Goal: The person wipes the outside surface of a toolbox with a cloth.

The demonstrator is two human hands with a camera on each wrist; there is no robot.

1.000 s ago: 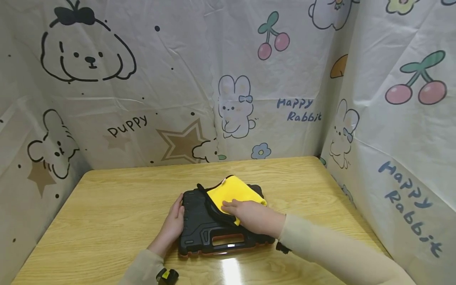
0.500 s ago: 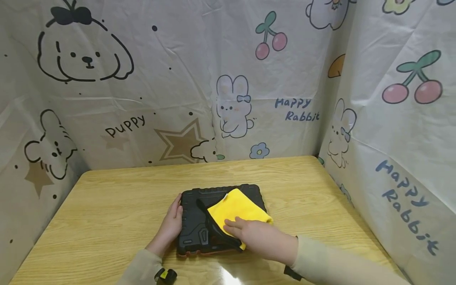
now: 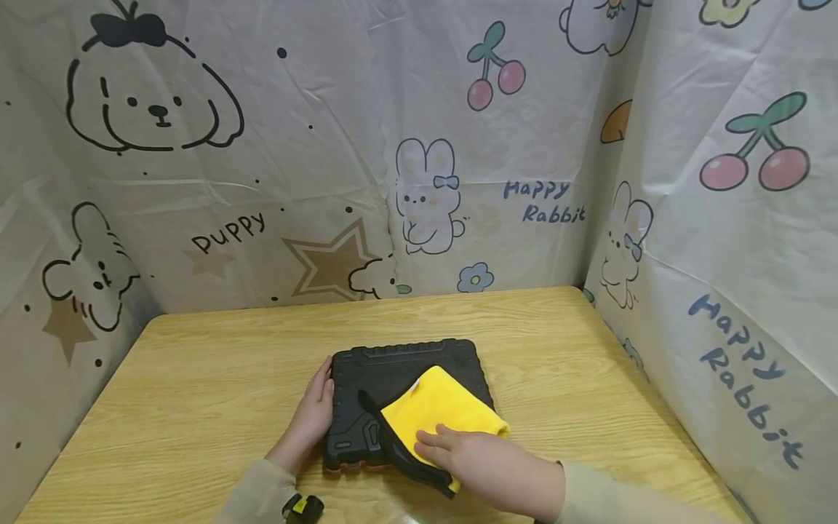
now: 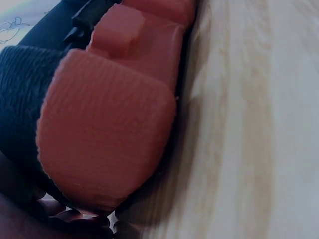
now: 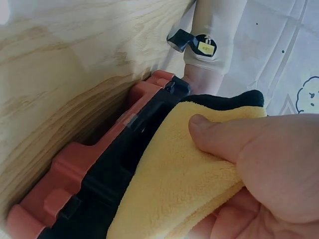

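A black tool case (image 3: 406, 354) with a red-orange underside (image 4: 107, 129) lies flat on the wooden table. My left hand (image 3: 311, 415) rests along its left side, fingers against the edge and nothing gripped. Over the case's near right part lies a folded yellow cloth (image 3: 448, 397) with a dark border. My right hand (image 3: 487, 462) holds this cloth against the lid. In the right wrist view, the thumb (image 5: 214, 134) lies on the cloth and the other fingers bend at its lower fold. Cloth and hand hide the case's handle and near right corner in the head view.
The wooden table (image 3: 216, 386) extends around the case. A white printed sheet (image 3: 314, 160) hangs behind it and along both sides. A black wrist strap (image 3: 303, 507) with a yellow label sits on the left sleeve.
My right hand has drawn the yellow cloth across the lid toward me and slightly right, baring the case's far part. My left hand has stayed at the left side.
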